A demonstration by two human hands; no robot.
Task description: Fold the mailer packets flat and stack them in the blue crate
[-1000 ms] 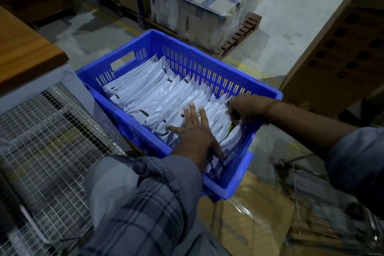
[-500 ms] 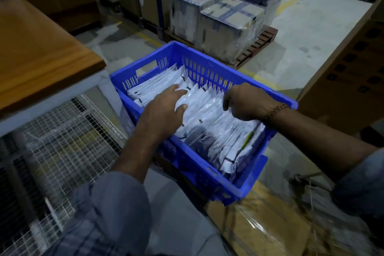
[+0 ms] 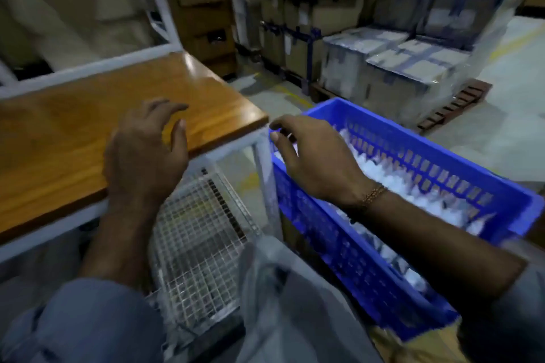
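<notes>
Crate: blue slotted plastic crate (image 3: 418, 162) holds a row of white plastic mailer packets (image 3: 395, 183) along its length.
Hands: left hand (image 3: 144, 150) loosely spread, empty, over wooden tabletop (image 3: 59, 138); right hand (image 3: 312, 156) empty, fingers relaxed above crate's near end.

A wooden table top (image 3: 88, 138) fills the left side, set on a white metal frame (image 3: 259, 156) with a wire mesh panel (image 3: 200, 244) under its near right corner. The visible wood is bare. To the right, the grey concrete floor (image 3: 486, 138) carries a blue crate (image 3: 368, 259) near the table's corner. Farther back on the floor, a wooden pallet (image 3: 460, 100) bears plastic-wrapped boxes (image 3: 413, 68), with stacked cartons (image 3: 295, 18) behind them.
</notes>
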